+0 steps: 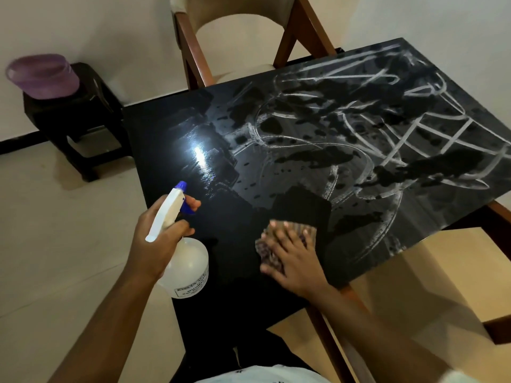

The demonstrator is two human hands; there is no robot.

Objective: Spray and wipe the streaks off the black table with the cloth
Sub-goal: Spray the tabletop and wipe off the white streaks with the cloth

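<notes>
Wiping: my right hand (293, 255) lies flat, fingers spread, pressing the mottled purple cloth (269, 251) onto the glossy black table (171, 128) near its front edge; white streaks (387, 128) cover the far half. My left hand (154, 244) grips the clear spray bottle with white-and-blue trigger head (184, 261), nozzle aimed tableward, ready to spray.

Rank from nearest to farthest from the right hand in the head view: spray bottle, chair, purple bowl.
From the right hand, flat on the cloth:
1. spray bottle, just to its left, held in the left hand.
2. chair, beyond the table's far edge.
3. purple bowl, far left on the dark stool.
</notes>
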